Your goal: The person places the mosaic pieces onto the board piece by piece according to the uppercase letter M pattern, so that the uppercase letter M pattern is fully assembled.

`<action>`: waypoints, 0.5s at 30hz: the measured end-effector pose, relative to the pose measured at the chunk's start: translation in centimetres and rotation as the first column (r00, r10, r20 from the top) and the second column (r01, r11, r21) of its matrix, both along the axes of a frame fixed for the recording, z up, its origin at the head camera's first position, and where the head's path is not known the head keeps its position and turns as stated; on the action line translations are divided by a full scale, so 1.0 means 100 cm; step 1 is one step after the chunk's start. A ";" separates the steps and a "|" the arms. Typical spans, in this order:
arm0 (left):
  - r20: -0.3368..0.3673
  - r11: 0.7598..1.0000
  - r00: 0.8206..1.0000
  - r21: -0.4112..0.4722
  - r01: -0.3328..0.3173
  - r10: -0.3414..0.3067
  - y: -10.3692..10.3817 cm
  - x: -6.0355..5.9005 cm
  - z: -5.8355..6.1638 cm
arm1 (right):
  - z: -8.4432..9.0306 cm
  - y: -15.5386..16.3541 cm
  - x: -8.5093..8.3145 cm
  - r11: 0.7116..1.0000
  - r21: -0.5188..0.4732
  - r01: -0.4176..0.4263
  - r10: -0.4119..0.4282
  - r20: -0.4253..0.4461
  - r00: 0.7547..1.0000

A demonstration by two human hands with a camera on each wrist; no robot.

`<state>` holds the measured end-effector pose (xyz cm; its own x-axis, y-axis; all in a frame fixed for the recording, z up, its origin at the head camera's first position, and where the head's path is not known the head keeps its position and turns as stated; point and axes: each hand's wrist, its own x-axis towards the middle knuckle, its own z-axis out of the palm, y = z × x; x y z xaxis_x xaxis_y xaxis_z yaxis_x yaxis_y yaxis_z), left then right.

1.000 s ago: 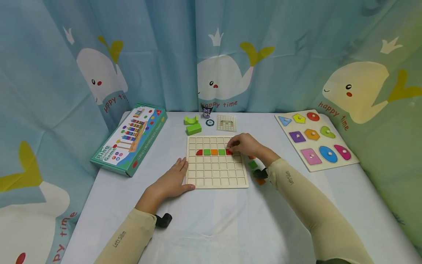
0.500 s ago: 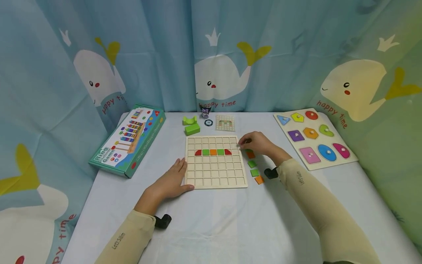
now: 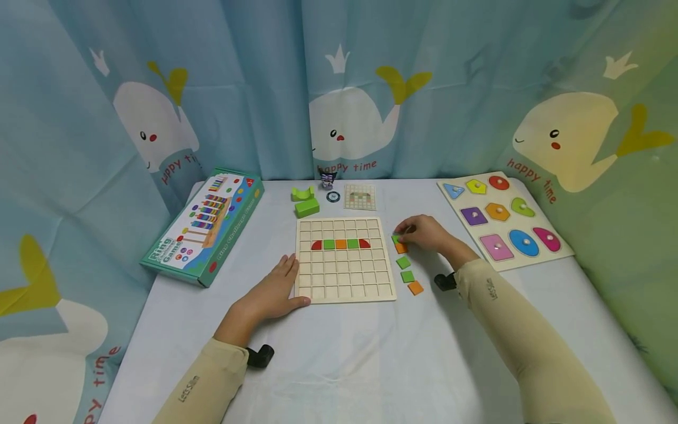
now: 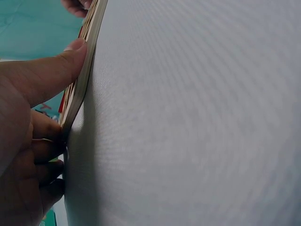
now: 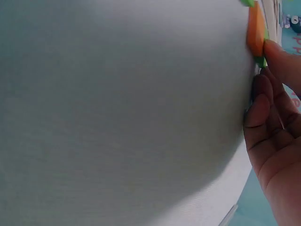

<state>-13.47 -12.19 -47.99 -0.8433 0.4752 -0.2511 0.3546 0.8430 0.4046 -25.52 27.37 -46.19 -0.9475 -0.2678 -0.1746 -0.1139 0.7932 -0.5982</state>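
A wooden grid board (image 3: pixel 344 288) lies on the table, with a row of red, green and orange tiles (image 3: pixel 341 244) in its third row of cells. My left hand (image 3: pixel 272 291) rests against the board's left side, fingers extended along the edge and thumb (image 4: pixel 70 56) at the near corner. Just right of the board, my right hand (image 3: pixel 426 234) pinches a green tile (image 3: pixel 395 238) between thumb and fingertips. An orange tile (image 5: pixel 255 30) lies directly in front of that green tile. Its other fingers are curled in the right wrist view.
Two green tiles (image 3: pixel 404 262) and another orange tile (image 3: pixel 415 288) lie right of the board. Behind it are a pattern card (image 3: pixel 360 197), green blocks (image 3: pixel 307 208), a round token (image 3: pixel 333 196) and a small figurine (image 3: pixel 328 179). A game box (image 3: pixel 203 227) stands left, a shape puzzle (image 3: pixel 505 221) right.
My right hand has let go of the red tile at the row's right end and moved right, off the board, to the loose tiles. The left hand stays at the board's edge.
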 end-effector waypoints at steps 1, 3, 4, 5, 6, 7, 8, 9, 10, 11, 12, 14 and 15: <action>0.001 1.000 1.000 0.001 0.001 -0.001 0.000 0.000 0.000 | -0.001 0.000 0.000 1.000 0.002 0.000 0.000 0.000 1.000; 0.005 1.000 1.000 0.008 0.000 0.000 -0.001 0.001 0.001 | -0.001 0.001 0.000 1.000 0.008 -0.005 0.005 -0.002 1.000; 0.007 1.000 1.000 0.010 -0.001 0.001 -0.001 0.001 0.002 | -0.001 0.000 0.000 1.000 0.007 -0.008 0.008 -0.002 1.000; 0.007 1.000 1.000 0.013 -0.002 0.002 -0.001 0.001 0.002 | -0.001 0.000 0.000 1.000 0.008 -0.011 0.011 -0.003 1.000; 0.008 1.000 1.000 0.013 -0.003 0.002 -0.001 0.001 0.001 | -0.001 0.000 -0.001 1.000 0.008 -0.013 0.013 0.000 1.000; 0.008 1.000 1.000 0.013 -0.003 0.003 -0.001 0.001 0.001 | -0.001 0.000 -0.001 1.000 0.008 -0.014 0.014 0.003 1.000; 0.006 1.000 1.000 0.012 -0.003 0.003 -0.001 0.001 0.001 | -0.001 0.000 -0.001 1.000 0.009 -0.017 0.017 0.005 1.000; 0.004 1.000 1.000 0.010 -0.002 0.002 -0.001 0.001 0.000 | -0.001 0.000 -0.001 1.000 0.010 -0.017 0.017 0.007 1.000; 0.001 1.000 1.000 0.007 -0.001 0.001 -0.001 0.001 0.000 | -0.001 0.000 -0.001 1.000 0.011 -0.017 0.017 0.010 1.000; -0.001 1.000 1.000 0.005 0.000 0.000 -0.001 0.001 0.000 | -0.001 0.000 -0.001 1.000 0.011 -0.018 0.018 0.009 1.000; 0.000 1.000 1.000 0.004 0.001 -0.001 -0.001 0.000 0.000 | -0.001 0.000 -0.001 1.000 0.012 -0.020 0.020 0.009 1.000; 0.001 1.000 1.000 0.005 0.002 -0.002 -0.001 0.001 0.000 | -0.001 0.001 -0.001 1.000 0.016 -0.020 0.020 0.002 1.000; 0.002 1.000 1.000 0.006 0.002 -0.002 -0.001 0.001 0.000 | -0.001 0.001 -0.001 1.000 0.016 -0.017 0.017 0.000 1.000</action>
